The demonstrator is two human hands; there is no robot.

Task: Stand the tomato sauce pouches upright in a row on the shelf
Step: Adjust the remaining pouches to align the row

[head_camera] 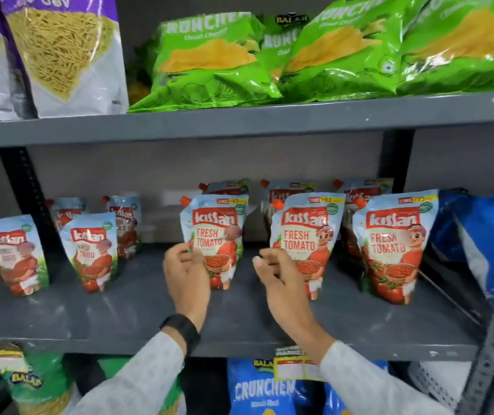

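Head view shows tomato sauce pouches (392,250) standing upright on the grey shelf (120,313), five in front and more behind. Left hand (186,274) has its fingers curled at the lower edge of the middle pouch (214,238), seemingly touching it. Right hand (281,283) is loosely curled, empty, just before the next pouch (302,241).
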